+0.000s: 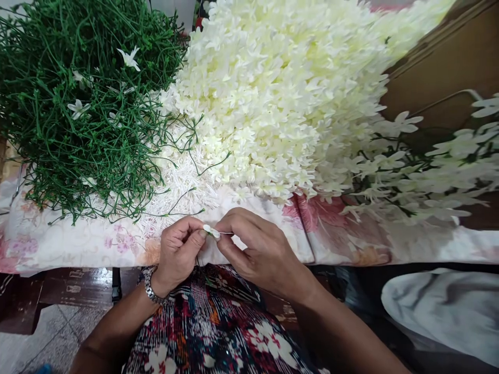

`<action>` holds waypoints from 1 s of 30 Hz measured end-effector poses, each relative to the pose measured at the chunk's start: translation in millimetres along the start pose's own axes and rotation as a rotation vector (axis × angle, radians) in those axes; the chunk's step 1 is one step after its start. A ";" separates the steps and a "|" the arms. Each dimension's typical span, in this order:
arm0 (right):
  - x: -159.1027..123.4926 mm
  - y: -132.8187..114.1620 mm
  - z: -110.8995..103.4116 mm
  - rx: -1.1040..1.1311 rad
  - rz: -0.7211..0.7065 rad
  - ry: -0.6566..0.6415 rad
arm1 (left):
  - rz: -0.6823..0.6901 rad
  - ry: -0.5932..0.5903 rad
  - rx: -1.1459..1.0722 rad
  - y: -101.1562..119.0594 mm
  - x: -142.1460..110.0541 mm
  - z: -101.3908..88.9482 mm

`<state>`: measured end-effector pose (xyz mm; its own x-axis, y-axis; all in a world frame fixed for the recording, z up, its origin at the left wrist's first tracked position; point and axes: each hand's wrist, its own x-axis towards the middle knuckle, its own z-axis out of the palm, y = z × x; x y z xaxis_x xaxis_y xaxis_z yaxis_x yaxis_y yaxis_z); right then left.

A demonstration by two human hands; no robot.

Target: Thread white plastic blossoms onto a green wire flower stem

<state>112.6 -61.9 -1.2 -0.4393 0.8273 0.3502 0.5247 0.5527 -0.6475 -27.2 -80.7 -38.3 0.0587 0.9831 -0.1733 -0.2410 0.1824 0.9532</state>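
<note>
Between my fingertips, just above the table's front edge, is a small white artificial flower [211, 231]. My left hand [180, 246] pinches its green stem end between thumb and forefinger. My right hand [260, 250] is closed on the flower's other side, and a thin white strand shows between its fingers. Beyond my left hand lies a big tangle of green plastic stems [78, 135], with a few white flowers caught in it. A tall heap of cream-white fabric blossoms [268, 98] rises straight ahead. Thin white stamen pieces [187, 182] are piled between the two heaps.
A flower-patterned cloth [241, 254] covers the table. Finished-looking white flower sprays [413, 176] lie at the right, beside a brown cardboard box [448, 67]. Grey-white fabric [444, 311] sits below the table at the right. Tiled floor [58, 337] shows at lower left.
</note>
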 end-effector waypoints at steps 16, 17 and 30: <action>-0.2 4.7 8.9 -0.027 -0.082 0.038 | 0.056 0.053 0.090 -1.9 0.0 2.2; -0.4 4.9 9.5 -0.023 -0.081 0.044 | 0.054 0.052 0.093 -2.0 -0.2 2.3; -4.5 4.9 -11.0 0.121 0.029 -0.097 | 0.027 0.000 0.056 -1.6 -1.2 0.6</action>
<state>125.1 -61.9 1.5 -0.4971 0.8256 0.2668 0.4492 0.5080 -0.7350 -26.3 -82.2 -39.4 0.0525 0.9876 -0.1479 -0.1882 0.1552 0.9698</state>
